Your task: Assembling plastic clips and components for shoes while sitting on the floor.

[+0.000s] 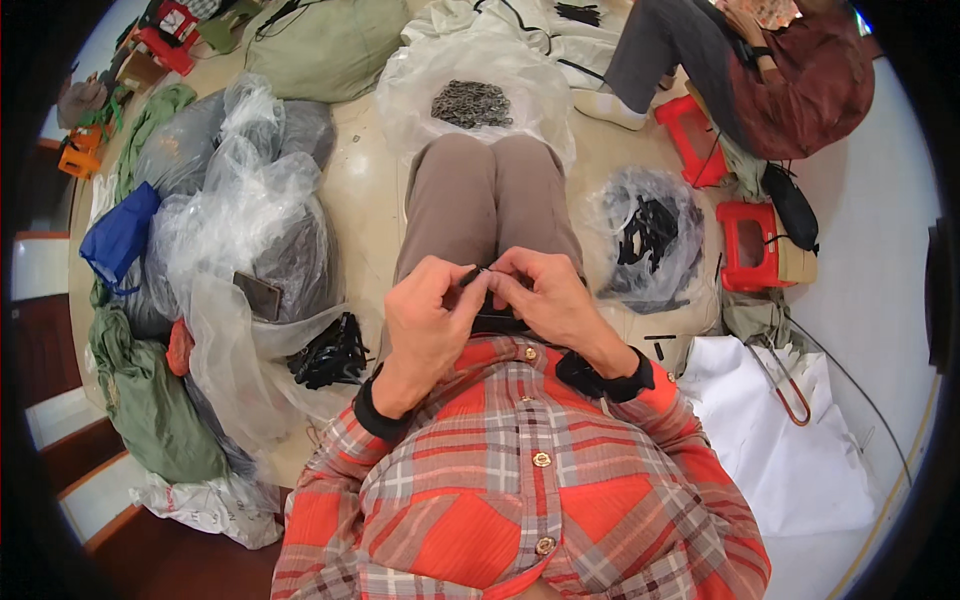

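My two hands meet above my lap, fingertips nearly touching. Between the thumb and fingers of my left hand (425,312) is a small black strap-like piece (469,276), mostly covered by the fingers. My right hand (550,298) pinches close beside it, at the end of that piece; what its fingertips hold is too small to make out. Beyond my knees lies a heap of small dark metal pieces (471,104) on clear plastic. A bundle of black strips (335,352) rests by my left side. More black pieces (648,232) sit in a clear bag on my right.
Plastic-wrapped sacks (235,215) crowd the left, with a dark phone-like slab (258,297) on them. Another person (790,85) sits at the far right near red stools (746,245). White sheeting (775,440) covers the floor at my right. A green sack (325,50) lies far left.
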Demonstrator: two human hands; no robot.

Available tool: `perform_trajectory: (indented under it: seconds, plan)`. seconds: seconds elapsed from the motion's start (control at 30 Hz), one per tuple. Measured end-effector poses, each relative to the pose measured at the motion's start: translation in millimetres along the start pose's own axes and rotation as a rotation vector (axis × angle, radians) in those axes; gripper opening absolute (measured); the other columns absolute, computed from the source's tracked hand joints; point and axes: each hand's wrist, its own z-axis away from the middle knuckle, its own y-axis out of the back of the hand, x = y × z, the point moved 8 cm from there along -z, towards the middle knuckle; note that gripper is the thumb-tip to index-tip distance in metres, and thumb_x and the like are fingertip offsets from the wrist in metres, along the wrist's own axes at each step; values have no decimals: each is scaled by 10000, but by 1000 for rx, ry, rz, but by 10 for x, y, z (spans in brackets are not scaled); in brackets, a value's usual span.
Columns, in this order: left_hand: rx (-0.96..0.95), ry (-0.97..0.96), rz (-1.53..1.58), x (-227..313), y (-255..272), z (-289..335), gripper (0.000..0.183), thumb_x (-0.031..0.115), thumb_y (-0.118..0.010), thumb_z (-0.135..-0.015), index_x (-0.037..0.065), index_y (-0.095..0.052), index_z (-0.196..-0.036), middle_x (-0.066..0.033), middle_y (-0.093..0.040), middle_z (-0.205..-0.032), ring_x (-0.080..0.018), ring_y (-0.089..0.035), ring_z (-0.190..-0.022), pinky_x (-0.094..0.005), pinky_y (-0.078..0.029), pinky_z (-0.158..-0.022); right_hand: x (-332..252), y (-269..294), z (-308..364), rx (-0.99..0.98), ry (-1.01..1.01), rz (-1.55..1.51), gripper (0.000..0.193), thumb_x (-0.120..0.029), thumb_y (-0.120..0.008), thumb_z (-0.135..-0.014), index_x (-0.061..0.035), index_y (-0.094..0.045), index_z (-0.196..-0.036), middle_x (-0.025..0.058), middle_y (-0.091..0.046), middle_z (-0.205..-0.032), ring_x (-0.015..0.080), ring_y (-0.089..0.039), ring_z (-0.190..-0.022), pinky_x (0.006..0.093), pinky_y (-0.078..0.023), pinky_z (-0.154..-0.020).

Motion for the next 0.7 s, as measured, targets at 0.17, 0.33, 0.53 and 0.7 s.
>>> perform_trajectory:
  seconds: [0.17, 0.33, 0.53, 0.7]
  plan:
    - [68, 386, 861, -437, 51, 152, 129, 20, -648, -789, 15, -574, -895, -24, -600, -738, -85, -558, -643, -216, -460, -610, -39, -363, -75, -12, -70, -241, 171, -148, -568, -854, 20, -596, -858, 51, -605, -668, 90, -546, -548, 233, -442, -486]
    - [257, 455, 927, -837, 365, 219, 112, 23, -585, -829, 11, -525, -923, -74, -606, -901, -162, -603, -829, -277, -499, -682, -12, -685, -128, -196, -208, -329, 192, -86, -517, -883, 46, -577, -1009, 84, -626, -786, 100, -574, -604, 224, -476, -518]
    - [924, 965, 924, -3170, 982, 1770, 200, 54, -609, -813, 14, -482, -963, -85, -569, -816, -203, -590, -699, -343, -545, -598, 37, -636, -49, -242, -311, -217, 171, -85, -535, -876, 42, -588, -976, 100, -628, -790, 103, -582, -611, 218, -476, -516]
    - [1215, 1027, 949, -4286, 1435, 3148, 192, 59, -620, -796, 39, -467, -910, -99, -543, -790, -227, -563, -663, -389, -542, -595, 30, -443, -173, -157, -240, -212, 173, -104, -535, -886, 43, -590, -961, 94, -619, -753, 109, -570, -589, 217, -471, -503]
